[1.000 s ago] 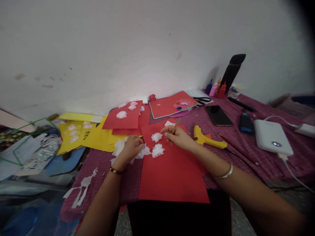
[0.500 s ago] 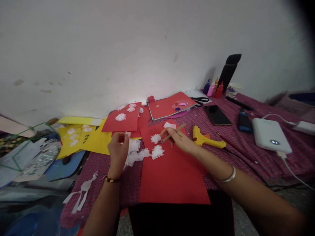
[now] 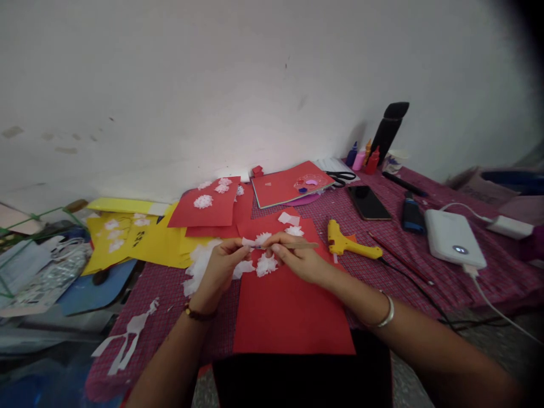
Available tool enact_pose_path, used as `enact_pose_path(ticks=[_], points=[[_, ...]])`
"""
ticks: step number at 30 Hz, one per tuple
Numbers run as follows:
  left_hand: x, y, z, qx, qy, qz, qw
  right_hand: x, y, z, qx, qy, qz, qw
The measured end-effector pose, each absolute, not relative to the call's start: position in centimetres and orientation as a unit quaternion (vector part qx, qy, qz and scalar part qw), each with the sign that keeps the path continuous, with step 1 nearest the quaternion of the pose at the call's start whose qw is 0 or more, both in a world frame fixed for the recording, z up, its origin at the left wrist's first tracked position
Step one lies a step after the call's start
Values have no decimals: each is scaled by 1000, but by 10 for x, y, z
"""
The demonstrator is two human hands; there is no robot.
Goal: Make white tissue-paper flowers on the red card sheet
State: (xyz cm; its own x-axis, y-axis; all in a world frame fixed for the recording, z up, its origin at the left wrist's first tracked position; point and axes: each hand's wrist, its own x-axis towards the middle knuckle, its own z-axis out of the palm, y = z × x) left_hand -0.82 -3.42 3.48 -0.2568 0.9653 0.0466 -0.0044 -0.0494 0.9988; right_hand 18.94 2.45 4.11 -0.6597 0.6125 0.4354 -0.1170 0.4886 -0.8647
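My left hand (image 3: 223, 263) pinches a small piece of white tissue paper (image 3: 249, 242) between thumb and fingers. My right hand (image 3: 295, 258) holds a thin light-brown wooden stick (image 3: 304, 245) almost level, its tip at the tissue piece. Both hands meet just above a red paper sheet (image 3: 293, 317). Fluffy white tissue flowers sit on that sheet; the lower tissue flower (image 3: 266, 264) shows under my right fingers, and another is partly hidden by the hands. A pile of loose white tissue (image 3: 198, 266) lies beside my left hand.
A yellow glue gun (image 3: 351, 245), a red pencil (image 3: 399, 258), a phone (image 3: 369, 202) and a white power bank (image 3: 454, 238) lie to the right. Red cards with tissue flowers (image 3: 204, 204) and yellow papers (image 3: 161, 241) are at the left. Scissors (image 3: 340, 178) and paint bottles (image 3: 361, 158) stand behind.
My left hand has moved right with a tissue piece, and my right hand has shifted slightly left and down. Stick and tissue now meet, and the stick lies more level.
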Motion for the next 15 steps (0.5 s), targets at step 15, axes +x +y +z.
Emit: enact_pose_path(ticks=[15], points=[[-2,-37,41,382,455,618,515,183,28,41,-142,-636,637,411]])
